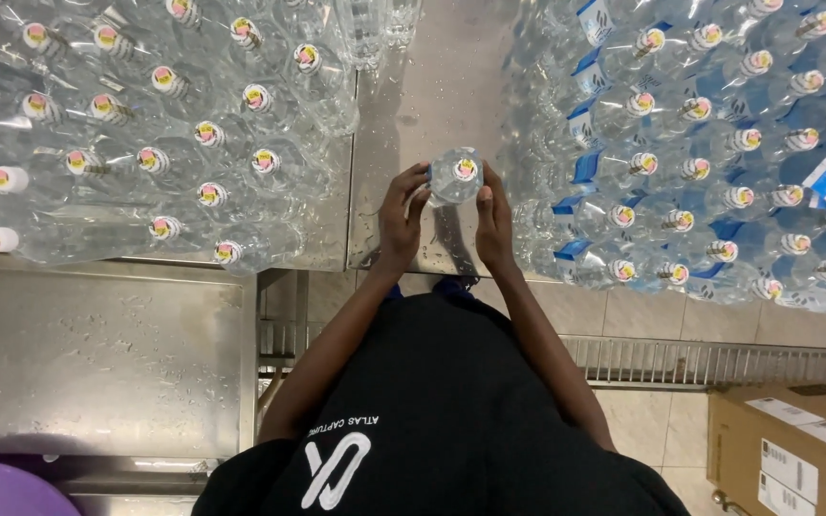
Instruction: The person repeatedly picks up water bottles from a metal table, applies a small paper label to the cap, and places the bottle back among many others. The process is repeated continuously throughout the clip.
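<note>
Bottle (454, 176) stood upright near the bench's (413, 96) front edge, grasped between left hand (400, 218) and right hand (493, 222). Wet steel might have let it slide off that edge, I judged.

Only open lane is the bare steel table (432, 86) strip straight ahead; unlabelled bottles (174, 124) crowd the left, blue-labelled bottles (700, 162) wall off the right.

Wet steel table (97, 363), massed clear capped bottles (174, 143) left, blue-labelled bottles (709, 162) right
</note>
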